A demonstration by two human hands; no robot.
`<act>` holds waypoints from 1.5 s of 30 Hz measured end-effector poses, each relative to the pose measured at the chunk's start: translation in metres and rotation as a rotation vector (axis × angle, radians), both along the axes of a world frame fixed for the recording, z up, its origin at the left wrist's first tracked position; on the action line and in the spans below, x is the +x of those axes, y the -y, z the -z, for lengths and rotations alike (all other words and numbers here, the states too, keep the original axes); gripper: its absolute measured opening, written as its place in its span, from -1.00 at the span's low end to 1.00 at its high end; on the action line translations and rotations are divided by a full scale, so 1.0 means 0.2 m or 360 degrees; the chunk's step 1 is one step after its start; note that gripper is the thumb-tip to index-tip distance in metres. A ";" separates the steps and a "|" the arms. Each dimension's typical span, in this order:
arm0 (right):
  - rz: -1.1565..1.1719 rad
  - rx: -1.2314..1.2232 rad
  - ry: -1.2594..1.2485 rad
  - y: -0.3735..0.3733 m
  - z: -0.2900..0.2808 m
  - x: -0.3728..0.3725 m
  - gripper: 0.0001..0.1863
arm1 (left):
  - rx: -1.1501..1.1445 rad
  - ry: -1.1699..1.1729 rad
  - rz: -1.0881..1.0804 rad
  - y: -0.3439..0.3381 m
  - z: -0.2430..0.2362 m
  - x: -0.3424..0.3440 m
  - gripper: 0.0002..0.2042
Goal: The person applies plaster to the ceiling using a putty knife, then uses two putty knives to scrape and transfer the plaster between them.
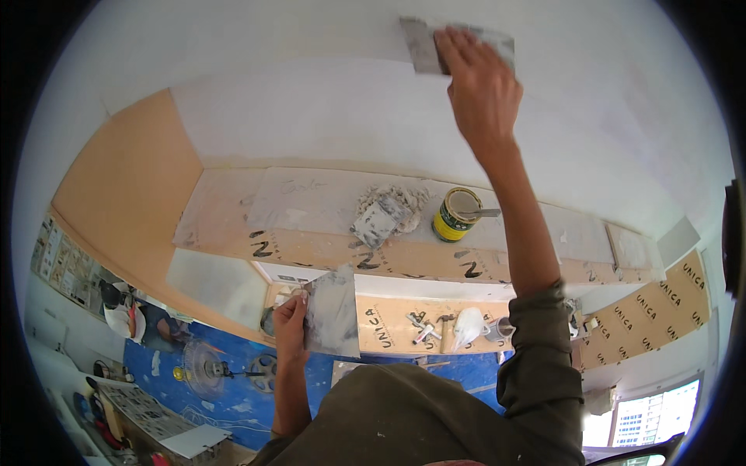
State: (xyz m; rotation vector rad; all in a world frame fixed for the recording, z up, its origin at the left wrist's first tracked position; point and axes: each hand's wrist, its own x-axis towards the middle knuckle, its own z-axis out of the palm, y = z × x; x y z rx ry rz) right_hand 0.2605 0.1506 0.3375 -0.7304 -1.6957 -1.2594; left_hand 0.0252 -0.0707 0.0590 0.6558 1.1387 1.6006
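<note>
My right hand [486, 93] is raised high and closed round a wide rectangular trowel [420, 46], whose smeared metal blade lies at the pale wall [311, 109]. Lower down at left centre, my left hand [291, 314] pinches the edge of a grey rectangular plate [332, 311] coated with whitish filler. On the ledge beyond, left of my right forearm, stands an open tin [457, 217] with a yellow and dark green label, a flat-bladed tool resting across its mouth. A crumpled, plaster-smeared lump [385, 217] sits left of the tin.
Printed brown board [217, 210] covers the ledge. A lower surface holds a hammer [447, 332] and a clear plastic bag [468, 326]. Farther down at left are a fan [203, 369], blue floor sheeting [241, 404] and another person [128, 318]. A window [657, 412] is at lower right.
</note>
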 end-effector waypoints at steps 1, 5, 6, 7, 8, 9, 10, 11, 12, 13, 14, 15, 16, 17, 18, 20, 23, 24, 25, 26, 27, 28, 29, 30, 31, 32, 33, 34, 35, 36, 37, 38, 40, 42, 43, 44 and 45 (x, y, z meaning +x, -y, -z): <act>0.0015 -0.0022 0.0025 0.00 0.07 0.00 -0.58 | -0.0026 -0.0001 -0.0013 0.01 -0.02 0.01 -0.75; 0.0068 -0.0497 -0.0017 0.07 0.31 0.04 -0.64 | 0.0007 0.0014 0.0005 0.01 0.08 -0.02 -0.75; 0.0033 -0.0493 0.0021 0.09 0.34 0.05 -0.63 | 0.0000 -0.0037 -0.0001 0.02 0.08 -0.03 -0.76; -0.0002 -0.0490 0.0059 0.12 0.36 0.06 -0.62 | -0.0007 -0.0087 -0.0008 0.02 0.07 -0.04 -0.76; -0.0050 -0.0477 0.0105 0.12 0.35 0.06 -0.62 | 0.0001 -0.0030 0.0000 0.01 0.06 -0.03 -0.76; -0.0110 -0.0339 0.0227 0.11 0.30 0.06 -0.61 | 0.0007 0.0025 0.0007 0.01 0.04 -0.03 -0.76; -0.0156 -0.0218 0.0338 0.12 0.22 0.06 -0.60 | -0.0004 0.0073 0.0029 0.02 0.03 -0.03 -0.76; -0.0207 -0.0085 0.0453 0.11 0.14 0.07 -0.59 | 0.0013 0.0072 0.0022 0.02 0.04 -0.03 -0.76; -0.0156 -0.0079 0.0644 0.06 0.07 0.09 -0.50 | 0.0028 0.0069 0.0013 0.01 0.05 -0.03 -0.76; -0.0113 -0.0046 0.0772 -0.02 0.02 0.13 -0.48 | 0.0046 0.0075 0.0016 0.00 0.06 -0.02 -0.76; -0.0063 -0.0009 0.0914 -0.10 -0.05 0.18 -0.45 | 0.0045 0.0077 0.0008 -0.01 0.07 0.00 -0.76; 0.0000 0.0033 0.1083 -0.14 -0.13 0.21 -0.42 | 0.0051 0.0106 0.0010 -0.03 0.08 0.02 -0.76; 0.0115 0.0060 0.1186 -0.18 -0.15 0.20 -0.37 | 0.0046 0.0089 -0.0035 -0.03 0.08 0.00 -0.76; 0.0145 0.0049 0.1210 -0.19 -0.15 0.22 -0.38 | 0.0036 0.0074 -0.0049 -0.03 0.10 -0.01 -0.75; 0.0181 0.0038 0.1237 -0.19 -0.15 0.23 -0.39 | 0.0027 0.0062 -0.0059 -0.04 0.14 -0.02 -0.75; 0.0200 -0.0028 0.1267 -0.18 -0.13 0.28 -0.39 | -0.0004 0.0053 -0.0077 -0.02 0.16 -0.02 -0.74; 0.0235 -0.0157 0.1251 -0.14 -0.08 0.48 -0.40 | -0.0034 0.0058 -0.0092 0.00 0.10 -0.01 -0.73; 0.0273 -0.0187 0.1235 -0.11 -0.05 0.58 -0.41 | -0.0043 0.0061 -0.0114 0.01 0.09 -0.01 -0.73; 0.0320 -0.0218 0.1206 -0.06 -0.03 0.69 -0.43 | -0.0051 0.0069 -0.0126 0.02 0.09 -0.01 -0.73; 0.0365 -0.0241 0.1172 -0.01 -0.01 0.78 -0.45 | -0.0047 0.0073 -0.0101 0.03 0.08 -0.01 -0.73; 0.0426 -0.0263 0.1134 0.03 -0.01 0.84 -0.47 | -0.0037 0.0075 -0.0060 0.02 0.07 -0.01 -0.73; 0.0387 -0.0206 0.1154 0.07 -0.04 0.83 -0.48 | -0.0028 0.0071 -0.0011 0.01 0.07 -0.01 -0.74; 0.0322 -0.0150 0.1157 0.13 -0.08 0.74 -0.49 | -0.0016 0.0058 0.0000 0.01 0.05 -0.01 -0.74; 0.0261 -0.0092 0.1155 0.18 -0.12 0.64 -0.51 | -0.0002 0.0041 0.0014 0.00 0.03 -0.02 -0.74; 0.0116 -0.0058 0.1173 0.19 -0.16 0.50 -0.56 | 0.0013 0.0025 0.0047 -0.02 0.02 -0.01 -0.75; 0.0052 0.0053 0.1211 0.16 -0.21 0.38 -0.57 | 0.0021 -0.0009 0.0057 -0.05 0.01 0.02 -0.75; 0.0085 0.0154 0.1298 0.09 -0.25 0.27 -0.57 | 0.0033 -0.0048 0.0067 -0.07 -0.01 0.06 -0.75; 0.0116 0.0203 0.1350 0.04 -0.28 0.14 -0.57 | 0.0053 -0.0093 0.0061 -0.10 -0.03 0.08 -0.75; 0.0178 0.0296 0.1353 0.00 -0.30 0.04 -0.62 | 0.0066 -0.0092 0.0068 -0.12 -0.03 0.09 -0.75; 0.0340 0.0307 0.1358 -0.03 -0.31 -0.03 -0.67 | 0.0074 -0.0093 0.0066 -0.13 -0.03 0.10 -0.75; 0.0316 0.0268 0.1304 -0.05 -0.28 -0.05 -0.69 | 0.0073 -0.0101 0.0051 -0.12 -0.02 0.09 -0.75; 0.0303 0.0230 0.1267 -0.08 -0.24 -0.04 -0.70 | 0.0066 -0.0118 0.0065 -0.12 0.00 0.10 -0.75; 0.0296 0.0124 0.1255 -0.10 -0.21 0.04 -0.68 | 0.0095 -0.0092 0.0087 -0.14 0.02 0.09 -0.75; 0.0361 0.0040 0.1292 -0.06 -0.17 0.25 -0.66 | 0.0035 -0.0087 0.0123 -0.12 0.02 0.08 -0.76; 0.0384 0.0018 0.1309 -0.03 -0.17 0.38 -0.64 | 0.0007 -0.0093 0.0127 -0.12 -0.01 0.08 -0.76; 0.0426 -0.0080 0.1301 0.00 -0.16 0.53 -0.62 | -0.0028 -0.0087 0.0154 -0.12 -0.02 0.09 -0.77; 0.0471 -0.0177 0.1290 0.05 -0.15 0.71 -0.59 | -0.0033 -0.0091 0.0174 -0.14 -0.02 0.11 -0.77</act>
